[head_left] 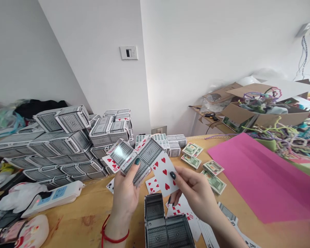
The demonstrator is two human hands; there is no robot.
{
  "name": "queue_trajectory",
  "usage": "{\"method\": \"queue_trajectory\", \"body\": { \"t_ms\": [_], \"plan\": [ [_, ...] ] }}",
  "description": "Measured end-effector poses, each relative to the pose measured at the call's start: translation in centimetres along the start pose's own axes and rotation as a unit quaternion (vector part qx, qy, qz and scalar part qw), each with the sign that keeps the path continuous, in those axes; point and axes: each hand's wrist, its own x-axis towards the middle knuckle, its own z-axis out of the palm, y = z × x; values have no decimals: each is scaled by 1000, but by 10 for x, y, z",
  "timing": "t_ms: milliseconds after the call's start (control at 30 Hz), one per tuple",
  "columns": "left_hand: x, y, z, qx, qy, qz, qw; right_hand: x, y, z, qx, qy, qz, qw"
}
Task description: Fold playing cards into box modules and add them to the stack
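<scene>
- Our left hand [126, 193] grips a grey-patterned folded playing-card piece [151, 151] above the brown wooden worktop [77, 220], short of its back edge.
- Our right hand [195, 187] pinches a white rectangular paper card with red hearts [160, 176].
- We should steady the piece, pinching lightly lest the card bend.

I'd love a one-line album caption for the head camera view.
Left hand holding folded cards, right hand pinching a hearts card, with card blocks stacked behind on the table.
</scene>
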Motion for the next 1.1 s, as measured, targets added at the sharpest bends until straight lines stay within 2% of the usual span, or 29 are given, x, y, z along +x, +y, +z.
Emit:
{"method": "queue_trajectory", "body": {
  "t_ms": [167,433,567,767,933,1100],
  "plan": [
    [-3,1,2,21,-45,32,998,4,-3,-7,33,-19,34,999],
    [1,-1,-3,67,-52,66,994,7,-1,-14,45,-46,66,996],
    [2,-3,-7,72,-61,79,992,8,1,-16,31,-46,70,996],
    [1,-4,-7,71,-77,62,993,9,3,-22,18,-57,70,996],
    [4,-4,-8,110,-81,95,986,10,4,-25,24,-66,75,995],
    [4,-4,-11,130,-89,95,983,10,7,-23,19,-59,70,996]
  ]
}}
